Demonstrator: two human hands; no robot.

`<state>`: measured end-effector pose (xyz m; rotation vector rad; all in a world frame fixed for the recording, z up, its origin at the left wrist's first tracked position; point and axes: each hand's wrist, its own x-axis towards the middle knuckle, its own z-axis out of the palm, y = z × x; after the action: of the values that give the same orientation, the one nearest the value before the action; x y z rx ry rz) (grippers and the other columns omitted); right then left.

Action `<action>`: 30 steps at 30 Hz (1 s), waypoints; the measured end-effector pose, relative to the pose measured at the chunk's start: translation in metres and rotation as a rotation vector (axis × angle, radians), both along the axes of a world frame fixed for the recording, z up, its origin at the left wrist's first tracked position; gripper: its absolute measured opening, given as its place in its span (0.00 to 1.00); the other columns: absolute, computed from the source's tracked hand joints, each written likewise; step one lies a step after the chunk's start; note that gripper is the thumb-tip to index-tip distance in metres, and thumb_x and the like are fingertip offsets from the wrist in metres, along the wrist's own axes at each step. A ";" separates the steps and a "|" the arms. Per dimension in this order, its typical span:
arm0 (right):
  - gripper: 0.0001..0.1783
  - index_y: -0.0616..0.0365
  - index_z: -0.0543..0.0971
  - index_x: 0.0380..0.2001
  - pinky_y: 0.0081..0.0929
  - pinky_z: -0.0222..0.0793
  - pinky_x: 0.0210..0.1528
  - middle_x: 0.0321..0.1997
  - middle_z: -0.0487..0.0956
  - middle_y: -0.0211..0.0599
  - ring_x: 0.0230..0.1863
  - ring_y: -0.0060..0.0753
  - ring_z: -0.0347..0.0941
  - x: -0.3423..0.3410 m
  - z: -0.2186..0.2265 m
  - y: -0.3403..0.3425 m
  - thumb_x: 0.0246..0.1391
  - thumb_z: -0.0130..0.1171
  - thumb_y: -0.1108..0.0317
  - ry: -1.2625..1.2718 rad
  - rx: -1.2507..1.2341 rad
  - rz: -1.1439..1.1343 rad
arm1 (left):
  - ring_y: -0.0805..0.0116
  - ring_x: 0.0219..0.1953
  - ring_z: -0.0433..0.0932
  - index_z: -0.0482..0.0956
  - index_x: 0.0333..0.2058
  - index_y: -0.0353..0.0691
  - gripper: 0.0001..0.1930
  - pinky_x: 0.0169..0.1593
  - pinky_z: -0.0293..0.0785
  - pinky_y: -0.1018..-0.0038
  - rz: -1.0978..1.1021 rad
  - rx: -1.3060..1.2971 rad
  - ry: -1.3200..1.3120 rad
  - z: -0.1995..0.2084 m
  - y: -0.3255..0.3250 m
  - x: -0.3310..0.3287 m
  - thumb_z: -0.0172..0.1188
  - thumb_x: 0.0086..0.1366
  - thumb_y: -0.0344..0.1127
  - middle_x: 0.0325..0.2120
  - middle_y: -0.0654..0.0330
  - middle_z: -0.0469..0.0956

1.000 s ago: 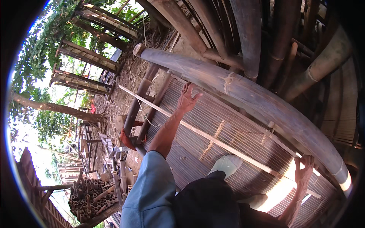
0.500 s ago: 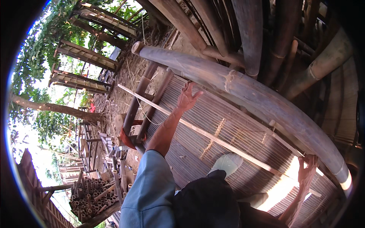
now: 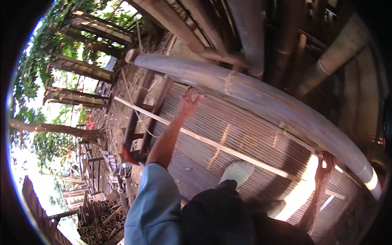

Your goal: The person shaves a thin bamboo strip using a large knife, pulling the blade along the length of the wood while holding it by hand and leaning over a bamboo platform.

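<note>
My left hand (image 3: 188, 104) is at the far edge of a slatted bamboo panel (image 3: 200, 141), its fingers loosely bent and its thumb held apart. Nothing shows in its grasp. My right hand (image 3: 324, 163) is at the same far edge, near the panel's right end. Its thumb stands off from the fingers, whose tips are in shadow, so whether they grip the edge is unclear. Across the panel between my arms lies a long pale bamboo strip (image 3: 212, 143), its left end sticking out past the panel. My foot in a light sock (image 3: 237, 172) is on the slats.
A thick bamboo pole (image 3: 261, 85) runs along the panel's far side, with upright poles (image 3: 245, 32) behind it. Dark frame posts (image 3: 136, 108) stand at the left end. Cut bamboo pieces (image 3: 98, 218) are piled at lower left. A tree trunk (image 3: 53, 128) shows beyond.
The whole view has shifted slightly, so the panel and pole appear farther left. Both hands remain at the far edge, with little visible change in their poses.
</note>
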<state>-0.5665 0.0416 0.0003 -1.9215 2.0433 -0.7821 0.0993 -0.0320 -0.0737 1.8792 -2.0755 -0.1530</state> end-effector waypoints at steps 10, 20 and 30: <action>0.14 0.50 0.89 0.31 0.48 0.58 0.60 0.38 0.82 0.32 0.51 0.41 0.72 0.002 0.010 -0.005 0.46 0.75 0.54 0.170 -0.096 -0.082 | 0.37 0.70 0.54 0.57 0.66 0.22 0.55 0.71 0.52 0.50 0.429 0.298 0.204 0.032 -0.016 -0.075 0.58 0.61 0.71 0.66 0.30 0.56; 0.14 0.53 0.89 0.32 0.36 0.74 0.46 0.37 0.83 0.35 0.44 0.36 0.77 0.014 -0.006 0.001 0.45 0.77 0.57 -0.093 0.040 -0.239 | 0.39 0.75 0.37 0.42 0.69 0.19 0.66 0.75 0.36 0.55 0.490 0.303 0.274 0.026 -0.013 -0.071 0.55 0.56 0.78 0.71 0.29 0.39; 0.10 0.51 0.89 0.31 0.36 0.74 0.42 0.38 0.85 0.36 0.41 0.37 0.79 0.031 -0.017 -0.013 0.45 0.75 0.62 -0.020 0.047 -0.256 | 0.43 0.76 0.39 0.40 0.70 0.20 0.68 0.75 0.38 0.60 0.507 0.251 0.356 0.022 -0.022 -0.059 0.59 0.55 0.77 0.72 0.32 0.39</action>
<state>-0.5351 0.0287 -0.0172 -1.6410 2.3028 -0.7956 0.0399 -0.0540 -0.0517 2.2612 -1.3533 -0.5935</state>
